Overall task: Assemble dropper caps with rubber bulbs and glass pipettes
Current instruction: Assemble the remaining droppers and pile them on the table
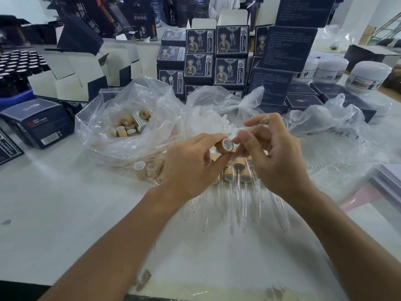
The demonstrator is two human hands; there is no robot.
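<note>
My left hand (191, 168) grips a tan wooden dropper cap (224, 146) with a white lining, its open end turned towards my right hand. My right hand (273, 157) pinches a clear glass pipette (261, 123) that slants up and to the right, its lower end close to the cap's opening. Below my hands lies a heap of finished droppers (238, 170), their glass tubes pointing towards me. A clear bag of loose wooden caps (130, 127) sits to the left. Behind my hands, another bag holds white rubber bulbs (208, 122).
Loose glass pipettes (329, 164) lie on plastic at the right. Stacks of dark blue boxes (217, 59) stand behind the bags, with white jars (368, 77) at the far right. Open cartons (71, 79) stand at the left, and a paper stack (386, 181) lies by the right edge.
</note>
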